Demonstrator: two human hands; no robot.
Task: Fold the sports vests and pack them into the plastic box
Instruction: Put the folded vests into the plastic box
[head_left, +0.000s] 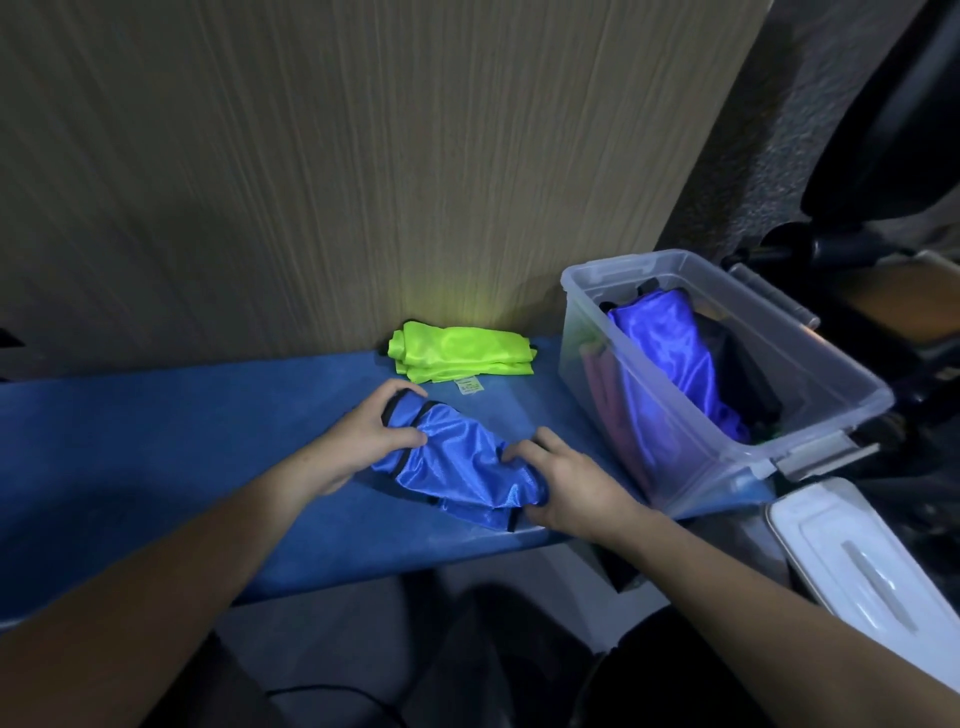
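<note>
A folded blue sports vest (457, 462) with black trim lies on the blue table (182, 467), near its front edge. My left hand (371, 434) grips its far left end, fingers curled over the trim. My right hand (566, 480) holds its near right end, fingers on top and thumb at the lower edge. A folded neon-green vest (460, 353) lies behind, against the wall. The clear plastic box (852, 395) stands open at the right with a blue vest (670, 353) inside, beside other folded items.
The box's white lid (857, 566) leans beside the table at the lower right. A wood-grain wall (311, 156) rises straight behind the table. A dark chair (893, 130) stands at the far right. Bare blue tabletop stretches to the left.
</note>
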